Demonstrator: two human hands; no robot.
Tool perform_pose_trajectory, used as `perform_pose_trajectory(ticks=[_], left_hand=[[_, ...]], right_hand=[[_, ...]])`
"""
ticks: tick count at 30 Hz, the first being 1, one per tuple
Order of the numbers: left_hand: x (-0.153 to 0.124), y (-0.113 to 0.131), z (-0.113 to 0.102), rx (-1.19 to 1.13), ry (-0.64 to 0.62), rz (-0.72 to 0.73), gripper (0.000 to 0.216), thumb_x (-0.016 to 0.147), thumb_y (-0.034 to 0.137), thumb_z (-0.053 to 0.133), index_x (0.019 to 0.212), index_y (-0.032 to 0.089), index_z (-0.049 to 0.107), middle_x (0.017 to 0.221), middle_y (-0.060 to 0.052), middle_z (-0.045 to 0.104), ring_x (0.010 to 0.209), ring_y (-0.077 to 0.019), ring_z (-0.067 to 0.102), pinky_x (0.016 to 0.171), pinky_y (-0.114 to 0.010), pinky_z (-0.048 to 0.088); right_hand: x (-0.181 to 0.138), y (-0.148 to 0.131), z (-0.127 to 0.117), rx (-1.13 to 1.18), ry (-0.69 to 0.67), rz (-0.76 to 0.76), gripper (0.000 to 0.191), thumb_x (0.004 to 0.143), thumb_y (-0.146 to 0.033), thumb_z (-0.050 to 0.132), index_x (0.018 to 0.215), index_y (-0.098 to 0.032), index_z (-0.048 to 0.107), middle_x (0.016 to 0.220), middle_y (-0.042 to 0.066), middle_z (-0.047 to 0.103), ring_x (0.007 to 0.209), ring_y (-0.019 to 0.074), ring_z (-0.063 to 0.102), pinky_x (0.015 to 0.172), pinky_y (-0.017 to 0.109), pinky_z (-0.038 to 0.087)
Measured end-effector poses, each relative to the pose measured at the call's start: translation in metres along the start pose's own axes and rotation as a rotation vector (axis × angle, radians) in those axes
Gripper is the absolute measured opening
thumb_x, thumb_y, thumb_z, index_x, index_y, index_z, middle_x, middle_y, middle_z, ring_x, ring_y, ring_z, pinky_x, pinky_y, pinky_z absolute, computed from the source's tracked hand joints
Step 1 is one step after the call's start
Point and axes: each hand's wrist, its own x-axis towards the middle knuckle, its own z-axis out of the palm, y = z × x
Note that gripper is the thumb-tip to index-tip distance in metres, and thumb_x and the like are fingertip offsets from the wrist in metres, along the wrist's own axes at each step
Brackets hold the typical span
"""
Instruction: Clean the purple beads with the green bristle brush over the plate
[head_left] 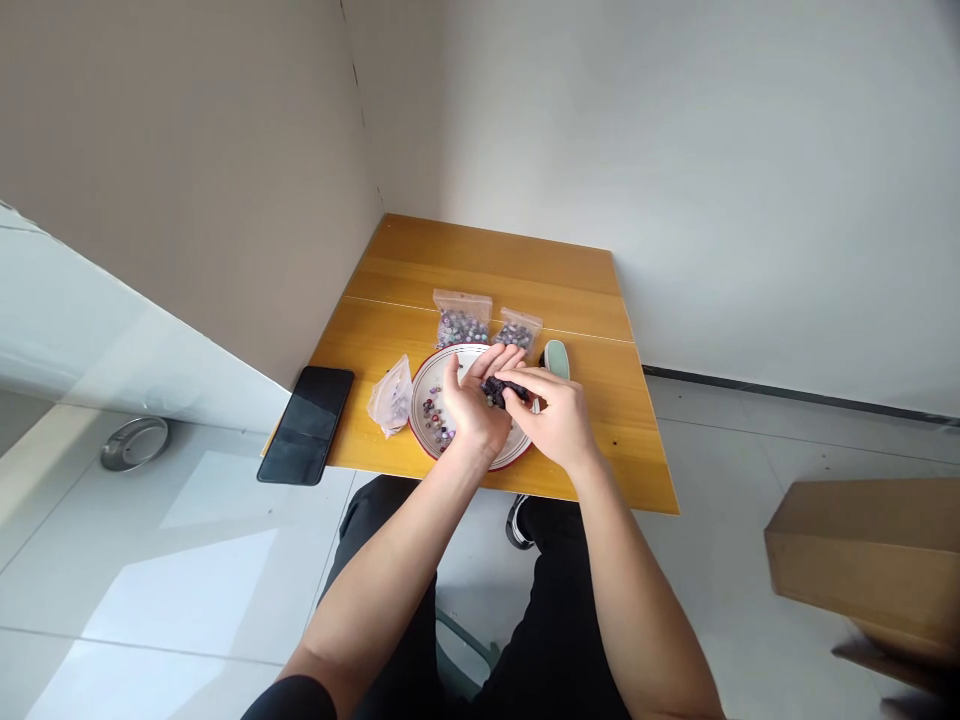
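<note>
My left hand (474,402) and my right hand (546,412) meet above a white plate with a red rim (424,425). Between their fingers is a dark purple clump of beads (502,391), possibly strung, and both hands grip it. Loose multicoloured beads (436,416) lie on the plate under my left hand. Behind the plate are two zip bags of beads (462,318) (519,331). A crumpled translucent plastic bag (391,397) lies to its left. A pale green oval object (556,360) sits just past my right hand, partly hidden.
The plate stands on a small wooden table (480,268) set in a wall corner. A black phone (306,426) lies at the table's left edge. A cardboard box (862,550) is at the lower right, and a round metal dish (135,444) sits on the tiled floor.
</note>
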Motion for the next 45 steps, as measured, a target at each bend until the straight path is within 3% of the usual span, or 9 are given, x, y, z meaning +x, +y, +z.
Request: perform_pose_trajectory(ticks=[2,7,13,16,21,29,36,42,45], left_hand=[[-0.0008,-0.0007,0.0002,0.006,0.013,-0.005,0.059,0.092,0.058,0.044,0.093,0.008,0.076,0.105,-0.018,0.076,0.116,-0.0308,0.070,0.111,-0.042,0.048],[-0.0013,-0.0055,-0.0022,0.017,-0.016,0.003,0.058,0.092,0.056,0.044,0.092,0.007,0.076,0.099,-0.017,0.077,0.109,-0.0283,0.073,0.111,-0.040,0.047],[0.0014,0.0011,-0.0027,0.022,-0.008,0.014,0.058,0.091,0.058,0.047,0.096,0.008,0.076,0.110,-0.019,0.076,0.124,-0.0322,0.067,0.114,-0.043,0.045],[0.0000,-0.0016,-0.0032,0.039,-0.005,0.001,0.060,0.091,0.059,0.045,0.097,0.007,0.075,0.110,-0.020,0.076,0.122,-0.0322,0.067,0.114,-0.042,0.045],[-0.0007,-0.0051,-0.0041,0.044,-0.035,0.019,0.058,0.092,0.057,0.044,0.094,0.008,0.075,0.104,-0.018,0.077,0.123,-0.0310,0.067,0.115,-0.040,0.044],[-0.0017,-0.0010,-0.0019,0.063,-0.004,-0.004,0.059,0.092,0.059,0.044,0.095,0.009,0.075,0.108,-0.018,0.077,0.123,-0.0304,0.067,0.115,-0.040,0.044],[-0.0005,-0.0048,-0.0039,0.058,-0.020,0.003,0.057,0.092,0.057,0.042,0.092,0.011,0.075,0.104,-0.017,0.077,0.125,-0.0302,0.066,0.116,-0.041,0.044],[-0.0017,-0.0027,-0.0011,0.063,0.023,-0.014,0.057,0.091,0.058,0.044,0.094,0.009,0.074,0.107,-0.019,0.076,0.126,-0.0312,0.065,0.116,-0.041,0.044],[-0.0035,-0.0065,-0.0013,0.073,0.015,-0.011,0.057,0.092,0.057,0.044,0.092,0.009,0.075,0.103,-0.018,0.076,0.120,-0.0295,0.069,0.115,-0.040,0.044]], right_hand=[[-0.0005,0.0005,-0.0008,0.034,-0.018,-0.008,0.026,0.088,-0.013,0.062,0.105,-0.022,0.079,0.100,0.005,0.079,0.072,0.0159,0.069,0.068,0.032,0.060],[-0.0003,0.0010,0.0043,0.042,0.029,-0.065,0.026,0.090,-0.013,0.061,0.108,-0.023,0.078,0.108,0.007,0.079,0.100,0.0213,0.074,0.090,0.038,0.061],[-0.0015,0.0010,-0.0002,0.015,-0.006,-0.043,0.027,0.088,-0.012,0.061,0.106,-0.022,0.078,0.103,0.005,0.079,0.087,0.0192,0.074,0.078,0.034,0.063],[-0.0018,-0.0009,0.0004,0.057,-0.047,-0.068,0.026,0.087,-0.011,0.062,0.104,-0.023,0.078,0.102,0.004,0.079,0.093,0.0192,0.074,0.086,0.035,0.062],[0.0004,-0.0011,0.0065,-0.029,0.056,-0.113,0.025,0.092,-0.014,0.059,0.107,-0.020,0.078,0.107,0.008,0.079,0.102,0.0215,0.073,0.096,0.039,0.060],[-0.0017,-0.0014,0.0013,0.038,-0.026,-0.079,0.022,0.090,-0.016,0.063,0.105,-0.024,0.078,0.104,0.005,0.079,0.097,0.0199,0.074,0.091,0.036,0.061],[0.0002,-0.0012,0.0052,-0.054,0.049,-0.048,0.022,0.093,-0.019,0.060,0.106,-0.024,0.077,0.107,0.008,0.078,0.100,0.0218,0.073,0.092,0.039,0.060],[-0.0022,0.0014,-0.0014,0.035,-0.041,-0.024,0.020,0.090,-0.019,0.064,0.105,-0.023,0.078,0.104,0.006,0.078,0.093,0.0196,0.074,0.086,0.035,0.061],[-0.0019,0.0004,0.0015,0.037,-0.015,-0.032,0.020,0.090,-0.019,0.065,0.105,-0.024,0.078,0.104,0.005,0.079,0.093,0.0199,0.073,0.082,0.035,0.062]])
